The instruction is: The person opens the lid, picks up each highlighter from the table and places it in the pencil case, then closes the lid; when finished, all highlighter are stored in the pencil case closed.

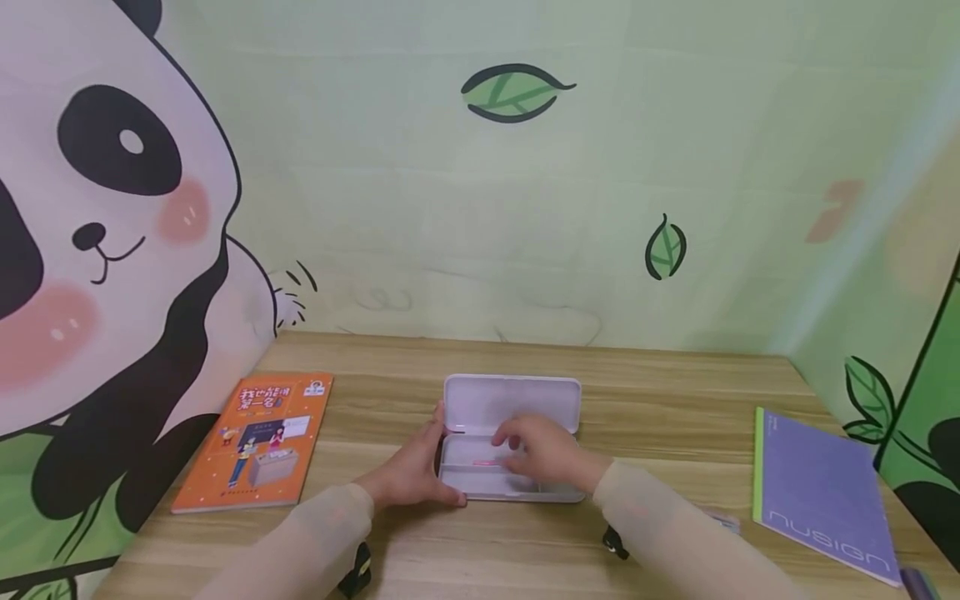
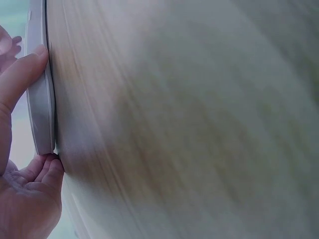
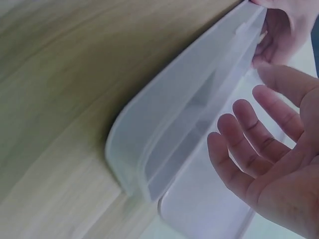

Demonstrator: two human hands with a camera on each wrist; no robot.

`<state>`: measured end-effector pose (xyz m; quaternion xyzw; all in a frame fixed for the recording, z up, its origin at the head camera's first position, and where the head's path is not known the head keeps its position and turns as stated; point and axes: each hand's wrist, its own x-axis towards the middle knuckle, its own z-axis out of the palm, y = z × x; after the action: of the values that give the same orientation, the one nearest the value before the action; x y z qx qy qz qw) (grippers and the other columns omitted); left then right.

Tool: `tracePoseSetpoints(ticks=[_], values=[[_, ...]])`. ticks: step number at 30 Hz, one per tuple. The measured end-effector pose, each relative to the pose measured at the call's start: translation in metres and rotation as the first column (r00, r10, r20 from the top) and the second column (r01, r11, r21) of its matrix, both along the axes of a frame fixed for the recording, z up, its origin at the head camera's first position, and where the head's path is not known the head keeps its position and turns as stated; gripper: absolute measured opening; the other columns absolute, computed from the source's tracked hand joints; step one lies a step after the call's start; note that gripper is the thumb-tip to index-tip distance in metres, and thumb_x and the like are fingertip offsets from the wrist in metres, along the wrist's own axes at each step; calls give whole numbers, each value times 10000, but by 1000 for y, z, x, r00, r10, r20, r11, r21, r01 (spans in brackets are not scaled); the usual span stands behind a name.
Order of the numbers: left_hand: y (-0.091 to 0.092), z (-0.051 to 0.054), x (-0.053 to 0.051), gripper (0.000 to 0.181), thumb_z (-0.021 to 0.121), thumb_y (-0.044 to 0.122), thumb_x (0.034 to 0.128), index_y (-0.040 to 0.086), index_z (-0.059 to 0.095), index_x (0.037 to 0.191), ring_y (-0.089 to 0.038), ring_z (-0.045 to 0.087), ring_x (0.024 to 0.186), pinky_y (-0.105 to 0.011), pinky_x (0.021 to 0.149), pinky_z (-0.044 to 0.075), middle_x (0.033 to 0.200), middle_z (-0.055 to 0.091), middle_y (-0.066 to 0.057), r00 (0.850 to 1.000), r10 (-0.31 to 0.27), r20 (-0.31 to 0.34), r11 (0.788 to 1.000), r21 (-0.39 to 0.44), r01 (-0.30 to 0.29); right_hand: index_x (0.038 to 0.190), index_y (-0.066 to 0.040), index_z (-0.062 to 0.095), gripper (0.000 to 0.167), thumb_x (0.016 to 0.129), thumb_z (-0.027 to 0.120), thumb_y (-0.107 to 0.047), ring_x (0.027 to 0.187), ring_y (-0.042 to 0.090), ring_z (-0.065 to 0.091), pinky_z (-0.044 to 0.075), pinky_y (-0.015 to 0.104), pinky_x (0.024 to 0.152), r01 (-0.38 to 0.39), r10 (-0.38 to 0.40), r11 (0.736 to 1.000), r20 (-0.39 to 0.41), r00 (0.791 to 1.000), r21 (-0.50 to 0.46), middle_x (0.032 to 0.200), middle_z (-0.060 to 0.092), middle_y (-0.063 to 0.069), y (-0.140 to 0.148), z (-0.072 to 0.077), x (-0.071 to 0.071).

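White case [image 1: 483, 483] on table [image 1: 517, 546], left hand [image 1: 408, 477] gripping its left end; right hand [image 1: 546, 450] over it, loosely uncurled, empty. Done: lid [image 1: 483, 404] up, 1 slim pink item [image 1: 486, 462] inside (identity unclear). Case not yet closed.

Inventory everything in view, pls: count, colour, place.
Table: 1, brown, foreground.
Pencil case: 1, whitish, open, mid-table.
Slim thing: 1, pink, inside case.
Book: 1, orange, table left.
Notebook: 1, purple, green spine, table right.
Small object: 1, pale, right of case, partly hidden.
Corner object: 1, dark, lower right, cut off.
Backdrop: 1, mostly green, panda and leaf prints, behind table.
Wrist devices: 2, black, at wrists.
Sleeves: 2, cream, on forearms.
Left hand: 1, gripping case's left end.
Right hand: 1, over case.
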<state>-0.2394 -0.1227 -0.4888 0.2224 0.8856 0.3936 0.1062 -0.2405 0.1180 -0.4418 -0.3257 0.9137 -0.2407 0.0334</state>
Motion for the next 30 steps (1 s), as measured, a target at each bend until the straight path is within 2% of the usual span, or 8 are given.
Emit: tracePoseSetpoints(ticks=[3, 9, 11, 18, 24, 30], values=[[0, -2, 0, 1432, 929, 340, 595, 60, -111, 1539, -267, 326, 1382, -472, 1169, 230, 1574, 221, -180, 1000, -2, -16, 1000, 6, 2, 1026, -33, 680, 241, 802, 752, -86, 825, 236, 570, 479, 299, 725, -23, 23, 998, -14, 1000, -58, 886, 647, 104, 12, 2, 4], [0, -3, 0, 1441, 938, 308, 582, 38, -109, 1535, -281, 327, 1375, -470, 1168, 223, 1560, 236, -204, 999, -9, -40, 1000, 26, 10, 1087, -42, 659, 321, 808, 774, -149, 892, 272, 563, 509, 381, 777, 5, 3, 991, 55, 998, -135, 950, 642, 113, 42, 4, 8], [0, -2, 0, 1442, 938, 309, 582, 41, -109, 1535, -280, 319, 1380, -465, 1171, 216, 1563, 227, -205, 999, -9, -39, 1000, 24, 10, 1099, -48, 653, 349, 802, 783, -176, 901, 281, 562, 513, 402, 785, 12, -4, 990, 56, 998, -141, 967, 639, 110, 53, 6, 10], [-1, -3, 0, 1436, 937, 324, 582, 10, -95, 1531, -291, 282, 1410, -461, 1176, 201, 1573, 190, -227, 999, 0, -41, 1000, 16, 1, 1124, -28, 646, 423, 783, 803, -224, 919, 283, 572, 509, 333, 766, 46, -40, 988, 43, 998, -148, 1029, 651, 120, 91, 18, 20], [-1, -4, -1, 1436, 933, 340, 587, 28, -101, 1534, -286, 232, 1442, -457, 1181, 185, 1593, 141, -214, 999, 7, -32, 1000, 10, -6, 1136, -80, 663, 408, 778, 810, -208, 946, 240, 579, 503, 319, 770, 107, -107, 985, 7, 994, -139, 1059, 673, 55, 119, 23, 29], [-1, -4, 0, 1440, 934, 344, 584, 24, -100, 1534, -279, 248, 1431, -451, 1182, 188, 1586, 164, -210, 999, 1, -39, 1000, 5, -1, 1122, -105, 670, 379, 782, 806, -200, 904, 192, 574, 498, 323, 741, 152, -155, 982, -14, 988, -112, 1063, 668, 58, 141, 23, 41]])
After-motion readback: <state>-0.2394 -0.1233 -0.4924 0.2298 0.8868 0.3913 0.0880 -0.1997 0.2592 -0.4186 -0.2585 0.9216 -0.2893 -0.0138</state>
